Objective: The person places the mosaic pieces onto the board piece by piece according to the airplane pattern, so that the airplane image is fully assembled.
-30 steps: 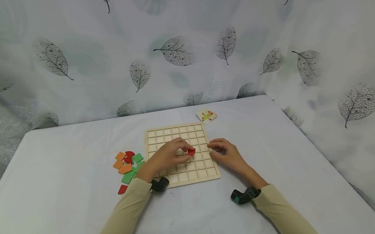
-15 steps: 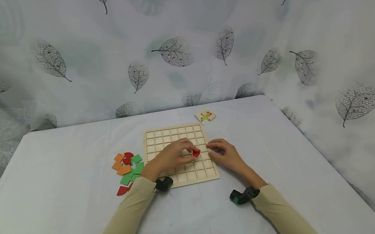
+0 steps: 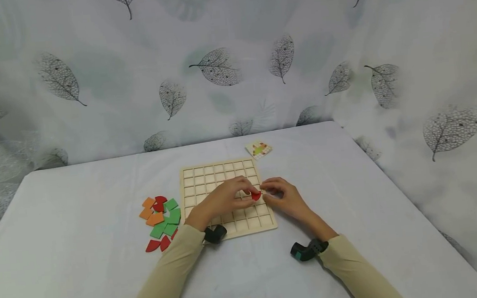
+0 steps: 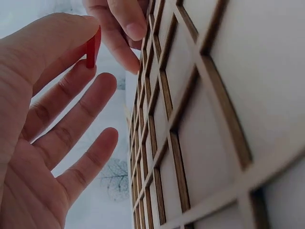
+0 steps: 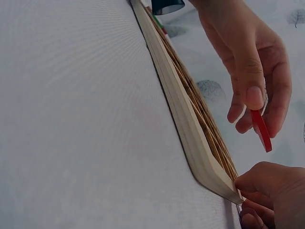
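Thumb and forefinger of the left hand (image 3: 225, 197) pinch a small red piece (image 3: 256, 196), and we see the other three fingers spread loosely away from it; the piece is above the grid board (image 3: 194, 181), close to its right edge and clear of its surface, as both wrist views show us; the right hand (image 3: 287, 199) is at the grid board's right edge, its thumb and forefinger bent with a gap between their tips, and in the right wrist view we find a fingertip touching the rim.

Just left of the grid board we see a scatter of loose flat pieces; the green pieces (image 3: 174, 216) lie nearest it, the orange pieces (image 3: 155, 218) farther out, and the other red pieces (image 3: 152, 245) at both ends of the scatter, one of them partly hidden by the left sleeve (image 3: 169, 278); beyond the grid board's far right corner we have a patterned card (image 3: 258, 149), though whether it is one card or several we cannot tell; a black wrist device (image 3: 215, 235) on the left arm overlaps the grid board's near edge; white cloth (image 3: 79, 229) spreads beneath the board, and a leaf-printed backdrop (image 3: 244, 20) hangs behind it.
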`<state>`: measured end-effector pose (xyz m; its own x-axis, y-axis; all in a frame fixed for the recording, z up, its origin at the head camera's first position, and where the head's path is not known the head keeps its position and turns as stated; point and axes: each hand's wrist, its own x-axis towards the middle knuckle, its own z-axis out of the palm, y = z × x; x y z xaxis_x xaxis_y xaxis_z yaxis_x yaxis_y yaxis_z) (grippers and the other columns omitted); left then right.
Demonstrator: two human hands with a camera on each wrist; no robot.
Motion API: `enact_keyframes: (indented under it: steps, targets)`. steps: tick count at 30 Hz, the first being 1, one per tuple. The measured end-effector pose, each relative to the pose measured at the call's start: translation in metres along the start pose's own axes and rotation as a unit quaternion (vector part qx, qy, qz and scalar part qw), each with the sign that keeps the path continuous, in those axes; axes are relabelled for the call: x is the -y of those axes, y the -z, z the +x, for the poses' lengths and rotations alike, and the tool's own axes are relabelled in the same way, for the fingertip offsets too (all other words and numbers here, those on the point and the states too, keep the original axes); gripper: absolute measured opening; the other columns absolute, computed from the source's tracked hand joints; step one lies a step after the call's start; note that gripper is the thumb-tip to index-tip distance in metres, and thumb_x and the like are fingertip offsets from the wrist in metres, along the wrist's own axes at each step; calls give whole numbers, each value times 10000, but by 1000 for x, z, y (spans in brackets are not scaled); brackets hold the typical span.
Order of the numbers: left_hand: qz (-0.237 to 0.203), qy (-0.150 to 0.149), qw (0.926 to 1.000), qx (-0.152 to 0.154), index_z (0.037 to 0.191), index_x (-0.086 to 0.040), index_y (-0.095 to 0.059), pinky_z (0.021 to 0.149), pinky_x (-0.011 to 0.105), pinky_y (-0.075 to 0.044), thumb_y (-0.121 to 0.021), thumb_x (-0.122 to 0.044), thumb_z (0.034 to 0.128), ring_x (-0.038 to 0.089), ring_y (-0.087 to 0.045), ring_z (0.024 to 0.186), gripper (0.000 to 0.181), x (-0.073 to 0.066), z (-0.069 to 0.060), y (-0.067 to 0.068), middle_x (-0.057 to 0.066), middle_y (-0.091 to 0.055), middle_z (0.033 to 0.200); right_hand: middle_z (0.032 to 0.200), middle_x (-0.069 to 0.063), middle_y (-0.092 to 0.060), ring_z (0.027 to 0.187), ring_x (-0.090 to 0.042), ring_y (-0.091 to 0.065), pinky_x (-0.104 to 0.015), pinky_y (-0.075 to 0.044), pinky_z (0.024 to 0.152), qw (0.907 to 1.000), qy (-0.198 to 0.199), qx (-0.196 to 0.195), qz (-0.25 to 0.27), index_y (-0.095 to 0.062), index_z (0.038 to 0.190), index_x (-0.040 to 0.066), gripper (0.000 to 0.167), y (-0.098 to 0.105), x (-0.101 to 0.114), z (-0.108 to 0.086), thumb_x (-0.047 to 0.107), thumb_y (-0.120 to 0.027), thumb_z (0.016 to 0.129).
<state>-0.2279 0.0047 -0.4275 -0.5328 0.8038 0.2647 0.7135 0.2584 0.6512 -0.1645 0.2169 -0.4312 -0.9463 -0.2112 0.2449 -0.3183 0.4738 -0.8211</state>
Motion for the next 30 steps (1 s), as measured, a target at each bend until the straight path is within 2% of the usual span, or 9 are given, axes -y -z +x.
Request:
enact_keyframes:
  steps: [4,8,11,21,25,28,30]
  targets:
    - [184,168,9996,109,1095,-69,-716,848,288,-511,-701,-161,906,162,-623,959,211,0,2,-4,19,-639,1057,1208,-293,-583,997,-409,-594,-486,-494,867,10000,48,11,-28,-637,1141,-139,283,-1,-1,1,-57,-666,871]
    - [342,600,9971,322,1116,-85,-718,834,277,-493,-699,-178,906,142,-603,936,230,-3,3,-7,-3,-633,1054,1207,-288,-586,994,-405,-595,-470,-499,861,10000,54,17,-76,-640,1140,-135,279,-2,-1,1,-52,-665,875]
    - [462,784,9950,415,1112,-96,-719,825,280,-485,-699,-168,900,138,-592,919,225,-6,3,-8,-10,-631,1045,1206,-280,-589,992,-398,-597,-459,-502,858,9999,43,-5,-112,-643,1139,-130,275,-3,1,2,-49,-664,877]
    - [898,954,9907,379,1072,-97,-723,841,309,-493,-688,-174,906,145,-620,924,187,-9,6,-14,-4,-645,1045,1197,-288,-590,985,-406,-599,-462,-505,857,9999,58,-88,-130,-645,1129,-135,276,-2,-1,1,-62,-670,865]
    - [873,1110,9891,408,1080,-108,-721,860,300,-487,-673,-146,893,134,-617,942,197,-10,7,-16,-23,-637,1060,1220,-253,-593,1003,-375,-598,-450,-501,867,9999,-44,-105,-114,-656,1148,-101,286,-6,-24,3,-29,-683,872]
    - [838,1155,9889,409,1096,-112,-719,862,312,-479,-662,-117,887,136,-611,952,216,-10,6,-17,-24,-628,1072,1225,-212,-601,1007,-340,-601,-392,-506,867,9998,-21,-137,-127,-669,1154,-64,288,-9,-42,5,8,-698,876]
    - [875,1112,9892,371,1095,-111,-720,849,333,-473,-664,-116,892,142,-608,952,210,-11,6,-18,-14,-626,1074,1219,-186,-608,1000,-314,-607,-343,-508,860,9998,23,-148,-135,-679,1149,-40,283,-8,-45,5,28,-706,876]
